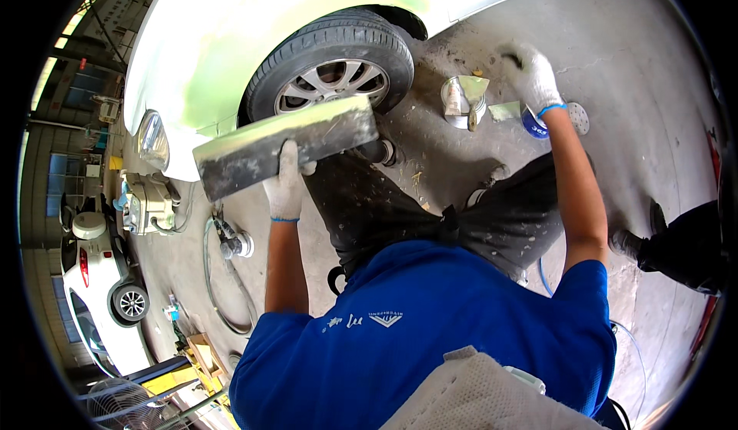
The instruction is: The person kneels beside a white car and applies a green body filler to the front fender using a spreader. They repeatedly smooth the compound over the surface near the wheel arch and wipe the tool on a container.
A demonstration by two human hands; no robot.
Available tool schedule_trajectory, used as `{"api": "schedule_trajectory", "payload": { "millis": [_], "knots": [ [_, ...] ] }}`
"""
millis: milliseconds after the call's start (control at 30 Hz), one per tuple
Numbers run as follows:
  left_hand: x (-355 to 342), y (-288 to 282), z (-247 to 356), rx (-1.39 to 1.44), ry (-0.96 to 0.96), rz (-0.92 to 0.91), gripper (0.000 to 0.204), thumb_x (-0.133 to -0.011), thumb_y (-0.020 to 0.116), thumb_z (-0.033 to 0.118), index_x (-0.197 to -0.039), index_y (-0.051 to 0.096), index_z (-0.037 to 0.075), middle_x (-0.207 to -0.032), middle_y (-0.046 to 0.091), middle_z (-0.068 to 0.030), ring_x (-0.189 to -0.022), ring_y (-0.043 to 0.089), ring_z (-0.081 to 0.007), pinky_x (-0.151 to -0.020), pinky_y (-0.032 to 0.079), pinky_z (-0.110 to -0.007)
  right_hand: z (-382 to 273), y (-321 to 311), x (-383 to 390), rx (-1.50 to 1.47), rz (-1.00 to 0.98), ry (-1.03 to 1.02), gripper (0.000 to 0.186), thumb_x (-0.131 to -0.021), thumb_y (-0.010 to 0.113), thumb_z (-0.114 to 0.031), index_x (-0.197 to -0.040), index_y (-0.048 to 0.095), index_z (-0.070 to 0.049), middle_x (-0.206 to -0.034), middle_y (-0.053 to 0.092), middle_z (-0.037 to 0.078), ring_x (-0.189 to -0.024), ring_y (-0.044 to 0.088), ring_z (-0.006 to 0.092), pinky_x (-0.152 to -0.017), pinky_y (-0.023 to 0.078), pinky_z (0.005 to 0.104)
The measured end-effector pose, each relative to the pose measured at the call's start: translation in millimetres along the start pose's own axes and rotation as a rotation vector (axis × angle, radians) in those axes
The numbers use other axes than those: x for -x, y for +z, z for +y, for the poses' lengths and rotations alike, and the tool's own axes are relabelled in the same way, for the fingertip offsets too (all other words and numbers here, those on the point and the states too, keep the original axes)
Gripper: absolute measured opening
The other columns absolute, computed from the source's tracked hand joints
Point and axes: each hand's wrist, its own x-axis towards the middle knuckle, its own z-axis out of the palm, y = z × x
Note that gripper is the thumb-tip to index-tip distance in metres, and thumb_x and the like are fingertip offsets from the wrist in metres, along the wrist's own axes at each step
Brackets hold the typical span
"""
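Observation:
My left hand [285, 178], in a white glove, grips a long dark rectangular board [280, 145] with pale green residue along its top edge, held before the wheel [329, 76] and the white, green-patched front of a car [192, 38]. My right hand [530, 76], also gloved, is raised at the upper right, its fingers loosely curved and apart with nothing visible in them. Below and beside it are an open can [453, 107] with a putty knife [472, 115] across it, a pale flat piece [505, 111], a blue container [532, 128] and a perforated round disc [577, 119].
Another person's dark-clothed leg and shoe [676, 253] are at the right. A power tool [234, 245] with hoses lies at my left, near a wheeled machine [154, 203]. A white car [108, 299] and a fan [123, 407] are farther left.

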Motion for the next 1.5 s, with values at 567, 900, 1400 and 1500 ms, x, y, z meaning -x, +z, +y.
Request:
{"api": "schedule_trajectory", "payload": {
  "millis": [567, 900, 1400, 1500],
  "knots": [
    [-9.6, 24.3, -54.1, -0.146, -0.362, 0.213, 0.041, -0.1, 0.071, 0.026, -0.135, 0.058, 0.007, -0.119, 0.066, -0.0036, -0.081, 0.063, -0.0072, -0.055, 0.051, -0.018, 208.8, 188.3, 79.5, 0.349, -0.462, 0.724, 0.032, -0.092, 0.059, -0.028, -0.112, 0.072, -0.007, -0.117, 0.072, 0.025, -0.113, 0.068, 0.0423, -0.097, 0.053, 0.0507],
    [-16.3, 35.8, -45.3, -0.266, -0.411, 0.393, 0.046, -0.099, 0.072, 0.027, -0.137, 0.059, 0.005, -0.119, 0.068, -0.0054, -0.078, 0.064, -0.0071, -0.05, 0.047, -0.016, 181.8, 264.6, 80.4, 0.162, -0.115, 1.162, 0.063, -0.088, 0.066, -0.042, -0.134, 0.055, -0.001, -0.134, 0.057, 0.029, -0.119, 0.064, 0.0451, -0.1, 0.053, 0.0509],
    [-13.9, 18.1, -51.1, -0.353, -0.49, 0.514, 0.043, -0.097, 0.071, 0.035, -0.125, 0.06, 0.005, -0.109, 0.067, -0.0035, -0.078, 0.062, -0.0054, -0.053, 0.046, -0.013, 356.7, 254.7, 113.5, 0.45, -0.548, 1.14, 0.045, -0.091, 0.064, -0.031, -0.131, 0.067, -0.01, -0.135, 0.067, 0.021, -0.124, 0.066, 0.0382, -0.101, 0.054, 0.0489],
    [-18.7, 24.8, -54.7, -0.388, -0.472, 0.534, 0.034, -0.096, 0.073, 0.036, -0.108, 0.066, 0.005, -0.093, 0.067, -0.0013, -0.064, 0.057, -0.0033, -0.051, 0.044, -0.014, 382.8, 250.1, 126.2, 0.524, -0.55, 1.118, 0.051, -0.09, 0.067, -0.036, -0.135, 0.064, -0.01, -0.135, 0.067, 0.022, -0.128, 0.064, 0.0378, -0.106, 0.05, 0.0512]
  ]
}}
